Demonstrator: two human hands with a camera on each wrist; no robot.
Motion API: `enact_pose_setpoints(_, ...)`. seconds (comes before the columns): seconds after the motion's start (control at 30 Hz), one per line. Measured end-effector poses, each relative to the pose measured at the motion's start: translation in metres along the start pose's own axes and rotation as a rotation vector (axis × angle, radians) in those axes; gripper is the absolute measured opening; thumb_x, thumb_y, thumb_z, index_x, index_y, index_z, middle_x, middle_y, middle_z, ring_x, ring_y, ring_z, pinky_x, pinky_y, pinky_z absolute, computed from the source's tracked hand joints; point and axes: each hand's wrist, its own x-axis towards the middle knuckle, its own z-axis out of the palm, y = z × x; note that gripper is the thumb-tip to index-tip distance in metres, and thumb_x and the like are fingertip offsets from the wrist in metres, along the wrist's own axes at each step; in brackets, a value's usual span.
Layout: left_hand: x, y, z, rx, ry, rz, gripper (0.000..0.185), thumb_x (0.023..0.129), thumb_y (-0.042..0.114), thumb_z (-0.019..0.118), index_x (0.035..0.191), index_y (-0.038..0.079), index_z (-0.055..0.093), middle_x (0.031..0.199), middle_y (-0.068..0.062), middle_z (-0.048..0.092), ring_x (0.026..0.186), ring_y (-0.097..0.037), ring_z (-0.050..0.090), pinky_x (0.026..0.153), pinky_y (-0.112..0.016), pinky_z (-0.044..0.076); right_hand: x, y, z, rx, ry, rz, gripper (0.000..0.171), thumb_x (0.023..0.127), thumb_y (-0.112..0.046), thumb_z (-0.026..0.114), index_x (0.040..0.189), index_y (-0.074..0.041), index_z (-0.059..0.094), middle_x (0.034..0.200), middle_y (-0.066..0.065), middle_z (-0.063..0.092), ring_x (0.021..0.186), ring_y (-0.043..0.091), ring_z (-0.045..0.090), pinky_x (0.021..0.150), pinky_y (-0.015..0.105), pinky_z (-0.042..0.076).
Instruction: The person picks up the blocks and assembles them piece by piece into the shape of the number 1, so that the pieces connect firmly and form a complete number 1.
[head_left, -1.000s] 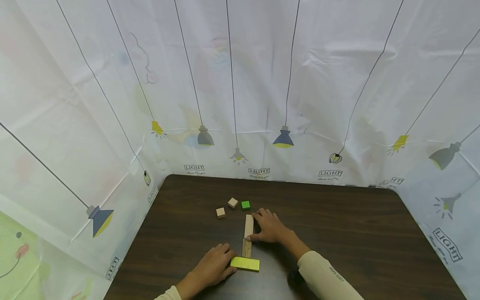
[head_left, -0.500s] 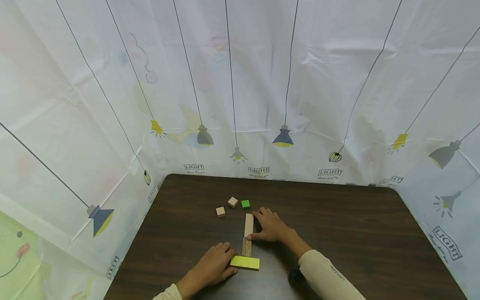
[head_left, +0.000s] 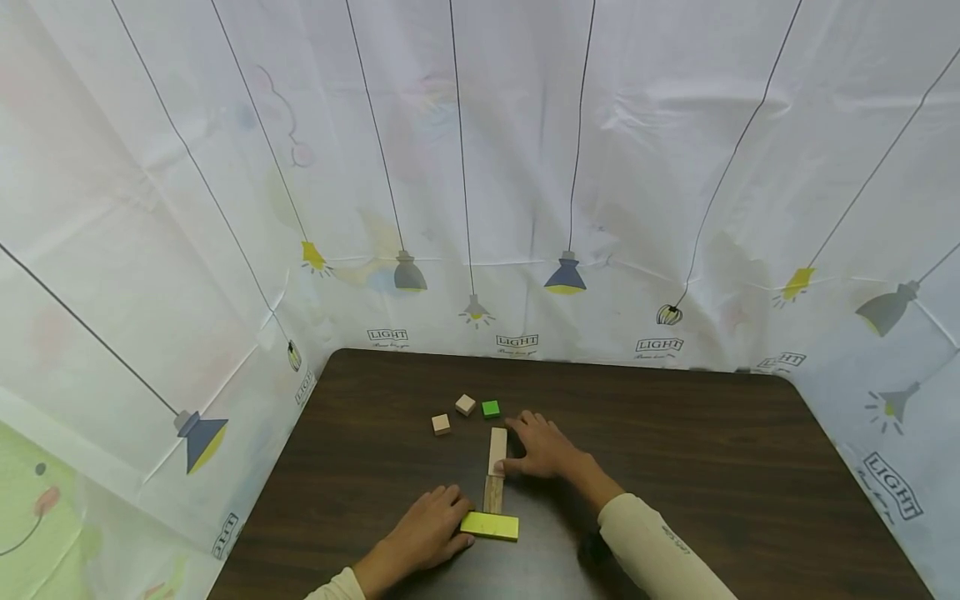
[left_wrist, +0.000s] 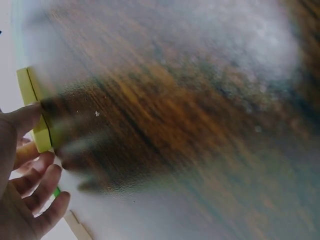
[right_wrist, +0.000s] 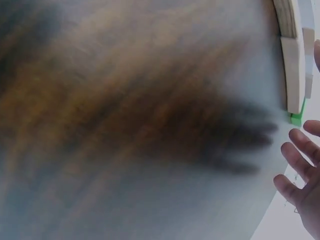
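Flat out, left hand touching yellow block, right hand against pale plank

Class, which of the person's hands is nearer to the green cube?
Right. The right hand lies just beside and below the green cube; the left hand is much lower, touching the yellow block.

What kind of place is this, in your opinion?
Probably a makeshift recording booth: a dark wooden table closed in on three sides by white plastic sheeting printed with lamps, and only small blocks such as the yellow block under the hands.
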Motion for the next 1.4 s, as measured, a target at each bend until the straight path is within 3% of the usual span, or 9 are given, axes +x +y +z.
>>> enact_pose_setpoints(0.13,-0.001,0.001,0.0,0.002,0.02,0.006,0.035,0.091,0.046,0.071,0.115,0.02,0.066,0.1,0.006,0.056,0.081,-0.005,0.047,0.066,-0.024,0.043,0.007,0.002,-0.007,-0.015,0.009,-0.006,0.089,0.087,-0.067,0.065,0.15,-0.007,0.045,0.139,0.014,0.051,0.127,0.034,0.051,0.101,0.057,0.043)
enact_pose_setpoints(0.53,0.001,-0.001,0.002,-0.013,-0.003,-0.01,0.035,0.092,0.046,0.071,0.115,0.021,0.066,0.1,0.007,0.056,0.08,-0.004,0.046,0.066,-0.024,0.043,0.029,0.001,-0.028,0.003,0.027,0.02,0.079,0.091,-0.059,0.065,0.148,-0.007,0.048,0.139,0.017,0.051,0.127,0.035,0.051,0.103,0.057,0.043)
enact_pose_setpoints(1.4,0.001,-0.001,0.001,-0.027,-0.015,-0.009,0.036,0.092,0.047,0.07,0.117,0.021,0.066,0.101,0.007,0.056,0.081,-0.004,0.046,0.066,-0.024,0.042,0.058,0.003,-0.026,-0.033,-0.013,0.045,0.068,0.091,-0.052,0.069,0.143,-0.011,0.052,0.141,0.015,0.05,0.128,0.035,0.05,0.104,0.056,0.042)
